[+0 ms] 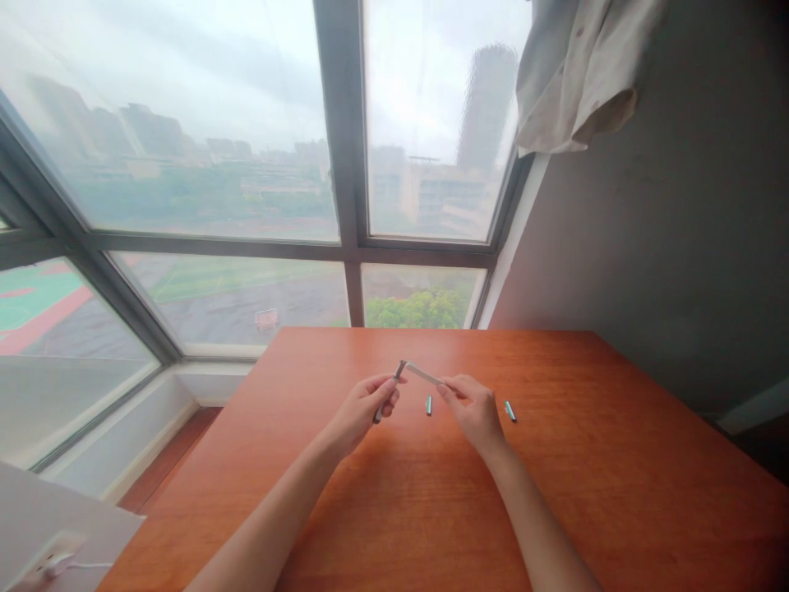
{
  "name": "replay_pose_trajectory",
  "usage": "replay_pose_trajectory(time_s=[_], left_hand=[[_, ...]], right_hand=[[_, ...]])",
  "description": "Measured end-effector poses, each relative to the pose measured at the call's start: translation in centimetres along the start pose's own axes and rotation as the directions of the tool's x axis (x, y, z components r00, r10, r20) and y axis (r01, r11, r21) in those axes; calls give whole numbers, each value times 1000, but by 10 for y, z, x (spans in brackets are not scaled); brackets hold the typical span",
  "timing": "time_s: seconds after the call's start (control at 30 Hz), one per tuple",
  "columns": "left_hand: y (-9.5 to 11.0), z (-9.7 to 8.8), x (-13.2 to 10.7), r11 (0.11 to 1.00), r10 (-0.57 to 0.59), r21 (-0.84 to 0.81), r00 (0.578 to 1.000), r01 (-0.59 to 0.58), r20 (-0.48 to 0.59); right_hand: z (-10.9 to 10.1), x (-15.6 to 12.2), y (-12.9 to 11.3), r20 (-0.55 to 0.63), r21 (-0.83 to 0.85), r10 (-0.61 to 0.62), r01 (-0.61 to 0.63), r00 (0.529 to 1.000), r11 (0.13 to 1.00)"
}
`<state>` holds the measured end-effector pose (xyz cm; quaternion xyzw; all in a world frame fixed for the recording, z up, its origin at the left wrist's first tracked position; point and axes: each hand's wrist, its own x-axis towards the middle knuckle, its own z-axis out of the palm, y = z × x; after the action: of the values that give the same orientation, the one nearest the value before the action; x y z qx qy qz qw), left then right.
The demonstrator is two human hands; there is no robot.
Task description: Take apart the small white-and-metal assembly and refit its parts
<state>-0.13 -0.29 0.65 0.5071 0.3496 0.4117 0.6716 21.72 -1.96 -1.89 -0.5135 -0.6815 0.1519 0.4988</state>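
Note:
My left hand [370,404] is closed around a slim grey-and-dark razor handle [399,370], which slants up to the right. Its lower end [378,416] sticks out below my fingers. Between the thumb and fingers of my right hand [473,407] is a thin pale strip [422,373], whose far end meets or nearly meets the top of the handle. Whether the two touch I cannot tell. On the table between my hands lies a small teal-and-dark piece like a razor cartridge [429,404]. A similar piece [510,411] rests right of my right hand.
Both hands are above a reddish-brown wooden table [394,526]. Windows with grey frames [351,247] stand behind its far edge. A pale shirt [583,82] hangs at the upper right beside a grey wall [666,230]. At the lower left is a socket with a plug [55,566].

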Motion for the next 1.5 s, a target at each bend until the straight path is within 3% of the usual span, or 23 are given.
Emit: replay_pose_trajectory(time_s=[0.43, 0.7, 0.9, 1.13, 1.5], left_hand=[[-1, 2, -1, 999, -7, 32, 1000, 7, 10], [3, 0, -1, 1000, 21, -18, 999, -22, -42], [-1, 0, 0, 999, 35, 40, 998, -33, -49], [-3, 2, 1, 996, 75, 56, 996, -72, -44], [-3, 4, 1, 997, 77, 26, 994, -75, -77]], right_hand=[[1, 2, -1, 7, 5, 0, 0, 1000, 1000], [-1, 1, -3, 18, 57, 74, -75, 997, 996], [-4, 2, -14, 41, 120, 132, -136, 990, 983], [2, 1, -15, 60, 139, 101, -108, 993, 984], [9, -1, -10, 38, 186, 169, -173, 985, 967]])
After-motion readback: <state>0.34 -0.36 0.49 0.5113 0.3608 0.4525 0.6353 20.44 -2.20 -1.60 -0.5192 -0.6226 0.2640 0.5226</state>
